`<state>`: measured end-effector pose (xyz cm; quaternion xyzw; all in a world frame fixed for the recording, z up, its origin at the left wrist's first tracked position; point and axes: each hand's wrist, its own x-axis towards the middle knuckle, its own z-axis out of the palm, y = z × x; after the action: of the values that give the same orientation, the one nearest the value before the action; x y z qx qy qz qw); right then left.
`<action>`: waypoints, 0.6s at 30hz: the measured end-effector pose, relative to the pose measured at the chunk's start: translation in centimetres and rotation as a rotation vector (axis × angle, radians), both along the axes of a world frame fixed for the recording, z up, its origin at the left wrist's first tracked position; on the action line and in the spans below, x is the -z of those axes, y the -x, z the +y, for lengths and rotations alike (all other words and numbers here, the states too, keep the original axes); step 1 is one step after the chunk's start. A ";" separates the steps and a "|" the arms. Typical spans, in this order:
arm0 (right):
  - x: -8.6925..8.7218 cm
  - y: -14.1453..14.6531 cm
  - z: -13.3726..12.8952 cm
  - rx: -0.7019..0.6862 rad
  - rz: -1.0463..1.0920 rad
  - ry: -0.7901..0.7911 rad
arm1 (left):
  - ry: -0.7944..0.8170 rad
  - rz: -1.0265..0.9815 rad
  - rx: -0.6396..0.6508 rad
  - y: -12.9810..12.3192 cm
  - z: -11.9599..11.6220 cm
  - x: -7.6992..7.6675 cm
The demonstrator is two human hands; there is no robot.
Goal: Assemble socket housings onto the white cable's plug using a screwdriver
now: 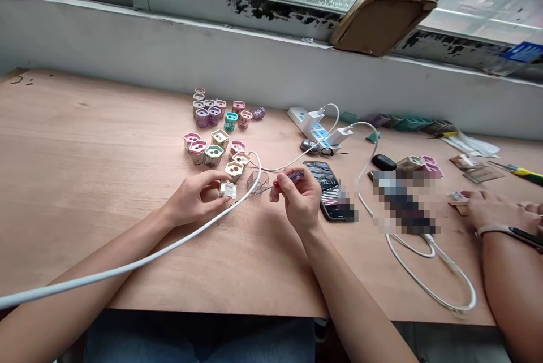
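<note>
Head view: the left hand (193, 199) pinches a small white plug (227, 189) tight in its fingers, and a long white cord (139, 259) lies over that arm. The right hand (300, 199) grips a thin red and purple screwdriver (288, 180). Just past the fingers sit a clear case (258, 183) and many colored plug shells (213, 155). Firm pinches keep small parts steady. No words can be read.

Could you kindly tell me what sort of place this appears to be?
Probably a small assembly workshop: a plywood workbench, clusters of small pastel plug housings, and a power strip.
</note>
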<state>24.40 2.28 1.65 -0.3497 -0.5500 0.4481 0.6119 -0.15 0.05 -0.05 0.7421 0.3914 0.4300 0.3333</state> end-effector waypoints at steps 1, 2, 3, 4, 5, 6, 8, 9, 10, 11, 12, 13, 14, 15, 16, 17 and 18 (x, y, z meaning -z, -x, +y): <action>0.0 -0.1 0.1 0.010 0.023 0.010 | -0.003 0.003 0.004 0.0 0.0 0.1; -0.1 -0.1 0.1 0.022 0.041 0.021 | -0.004 0.004 0.008 0.0 -0.1 0.1; -0.2 -0.1 0.1 0.035 0.057 0.031 | -0.004 0.004 0.009 0.0 -0.1 0.1; -0.2 -0.2 0.1 0.045 0.070 0.043 | -0.004 0.006 0.007 0.0 -0.2 0.1; -0.3 -0.2 0.1 0.050 0.079 0.057 | -0.007 0.013 0.004 0.0 -0.2 0.1; -0.4 -0.1 0.1 0.051 0.086 0.074 | -0.014 0.024 0.003 -0.1 -0.3 0.0; -0.4 0.0 0.0 0.037 0.097 0.108 | -0.033 0.041 0.007 -0.2 -0.4 -0.1; -0.3 0.2 0.0 0.023 0.099 0.125 | -0.035 0.040 0.014 -0.3 -0.5 -0.2; -0.3 0.3 -0.1 0.010 0.100 0.142 | -0.031 0.032 0.021 -0.4 -0.7 -0.3; -0.2 0.4 -0.1 0.000 0.102 0.158 | -0.020 0.021 0.028 -0.6 -0.8 -0.4; -0.1 0.5 -0.1 -0.008 0.106 0.173 | -0.001 0.009 0.033 -0.6 -0.9 -0.4; -0.1 0.6 -0.2 -0.012 0.111 0.186 | 0.020 0.002 0.036 -0.7 -1.0 -0.4; 0.0 0.7 -0.2 -0.014 0.119 0.196 | 0.040 -0.001 0.039 -0.8 -1.0 -0.4; 0.0 0.8 -0.2 -0.011 0.129 0.202 | 0.056 -0.005 0.040 -0.8 -1.1 -0.4; 0.0 0.8 -0.2 -0.005 0.141 0.206 | 0.067 -0.011 0.040 -0.8 -1.1 -0.4; 0.0 0.8 -0.2 0.003 0.151 0.205 | 0.072 -0.022 0.038 -0.8 -1.1 -0.4; -0.1 0.8 -0.2 0.014 0.161 0.202 | 0.072 -0.039 0.033 -0.8 -1.1 -0.5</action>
<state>23.57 2.05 1.75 -0.3762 -0.4486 0.5237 0.6189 0.67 -1.06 0.47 0.7276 0.3879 0.4244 0.3742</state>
